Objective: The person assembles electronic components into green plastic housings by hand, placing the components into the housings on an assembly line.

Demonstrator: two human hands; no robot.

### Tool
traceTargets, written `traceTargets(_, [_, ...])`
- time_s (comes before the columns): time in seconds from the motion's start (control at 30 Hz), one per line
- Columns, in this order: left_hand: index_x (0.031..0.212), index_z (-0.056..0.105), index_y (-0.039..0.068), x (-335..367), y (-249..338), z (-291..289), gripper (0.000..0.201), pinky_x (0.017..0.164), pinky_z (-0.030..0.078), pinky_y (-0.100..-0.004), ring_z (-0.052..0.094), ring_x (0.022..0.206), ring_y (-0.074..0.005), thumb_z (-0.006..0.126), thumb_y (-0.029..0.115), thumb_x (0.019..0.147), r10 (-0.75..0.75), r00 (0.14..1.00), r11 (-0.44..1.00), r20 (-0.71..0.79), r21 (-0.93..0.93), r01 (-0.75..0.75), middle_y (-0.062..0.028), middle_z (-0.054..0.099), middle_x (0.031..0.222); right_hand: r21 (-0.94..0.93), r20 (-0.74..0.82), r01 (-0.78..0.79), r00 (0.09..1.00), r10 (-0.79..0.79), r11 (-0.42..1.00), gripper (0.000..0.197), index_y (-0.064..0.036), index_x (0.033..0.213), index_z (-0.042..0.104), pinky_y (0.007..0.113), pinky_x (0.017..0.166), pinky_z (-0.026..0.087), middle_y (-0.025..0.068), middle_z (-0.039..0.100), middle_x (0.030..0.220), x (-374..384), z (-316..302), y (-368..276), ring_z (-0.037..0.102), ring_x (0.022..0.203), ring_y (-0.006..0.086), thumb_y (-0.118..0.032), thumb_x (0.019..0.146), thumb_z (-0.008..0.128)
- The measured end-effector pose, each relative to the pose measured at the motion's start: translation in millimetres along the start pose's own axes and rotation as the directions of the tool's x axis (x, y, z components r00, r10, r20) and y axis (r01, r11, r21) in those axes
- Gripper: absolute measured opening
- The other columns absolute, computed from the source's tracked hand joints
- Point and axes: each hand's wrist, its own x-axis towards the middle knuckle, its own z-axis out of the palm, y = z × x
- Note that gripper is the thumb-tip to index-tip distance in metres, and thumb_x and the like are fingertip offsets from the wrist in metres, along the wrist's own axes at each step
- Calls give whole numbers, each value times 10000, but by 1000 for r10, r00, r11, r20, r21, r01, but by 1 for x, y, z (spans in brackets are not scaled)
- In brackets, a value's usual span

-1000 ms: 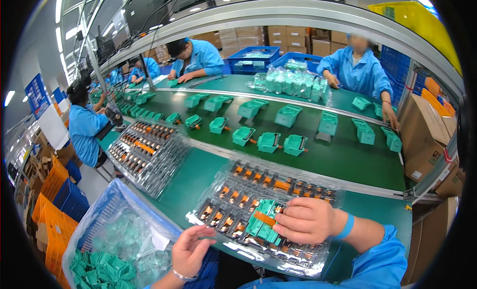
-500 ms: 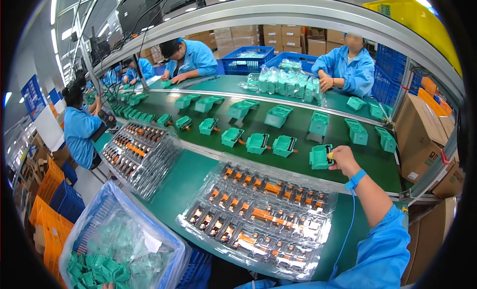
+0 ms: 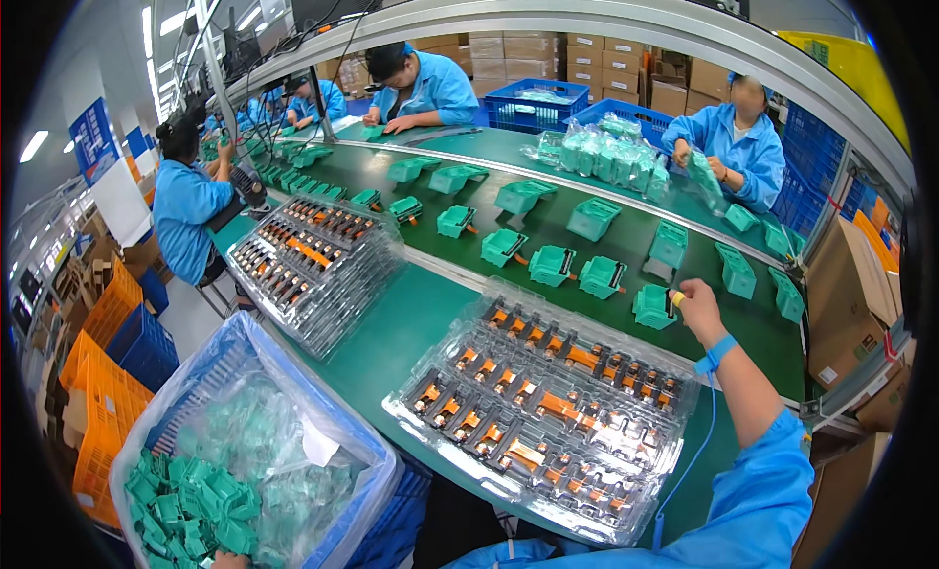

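On the near side of the conveyor belt, a green plastic housing (image 3: 653, 308) with a dark strip lies at the right end of a row of similar pieces. My right hand (image 3: 700, 311) pinches its right edge, a yellow cover on one fingertip. A blue wrist strap with a cord circles that wrist. At the lower left, only a bit of my left hand (image 3: 231, 561) shows, at loose green housings (image 3: 201, 500) in a lined bin (image 3: 377, 476); its fingers are hidden. In front of me lies a clear tray (image 3: 548, 398) of black-and-orange parts.
Another stack of clear trays (image 3: 311, 266) stands left along the bench. A second row of green housings (image 3: 594, 219) sits farther back on the belt (image 3: 509, 251). Co-workers work across and left. A metal rail arches overhead; cardboard boxes (image 3: 849, 275) stand at right.
My view has shifted, so more of the bin shows. My right hand and the housing sit closer to the neighbouring piece. The co-worker at far right now lifts a bag of green parts.
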Motion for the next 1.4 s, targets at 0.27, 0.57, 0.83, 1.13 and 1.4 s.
traceTargets(0.27, [1151, 528, 82, 12, -12, -33, 407, 840, 439, -446, 548, 996, -380, 606, 164, 761, -100, 995, 995, 25, -6, 101, -199, 581, 1066, 364, 559, 910, -42, -828, 199, 229, -82, 1032, 605, 378, 699, 508, 89, 623, 910, -188, 37, -96, 614, 843, 259, -156, 825, 541])
traceTargets(0.57, [1193, 505, -17, 8, 41, -119, 421, 895, 414, -394, 519, 1031, -377, 560, 229, 857, -431, 771, 598, -469, -788, -145, -229, 538, 1147, 159, 780, 986, -91, -619, 56, 210, -56, 950, 505, 395, 520, 475, 72, 607, 667, -224, 64, -107, 628, 650, 283, -111, 755, 560])
traceTargets(0.83, [1040, 488, 26, 38, 221, -164, 191, 703, 530, -543, 622, 837, -329, 479, 48, 851, 180, 942, -513, -283, -844, -156, -144, 590, 949, 382, 870, 753, -97, -484, 536, 292, -92, 1043, 548, 394, 624, 476, 109, 637, 795, -191, 41, -104, 632, 743, 266, -265, 812, 594])
traceTargets(1.13, [1054, 456, -3, 22, 291, -191, 282, 792, 540, -489, 614, 945, -282, 604, -16, 814, 540, 821, -553, -186, -813, 179, -141, 583, 1048, 271, 724, 798, 200, -660, 539, 154, -80, 868, 587, 374, 621, 484, 109, 632, 767, -214, 48, -90, 615, 691, 288, -212, 795, 617])
traceTargets(1.4, [1153, 473, 16, 16, 298, -184, 355, 863, 509, -472, 585, 1018, -273, 601, -13, 822, 638, 723, -575, -265, -789, 218, -131, 557, 1145, 717, 617, -31, 493, -613, 697, 154, 9, 959, 556, 256, 734, 506, 58, 597, 895, -221, 18, -109, 606, 843, 113, 36, 815, 603])
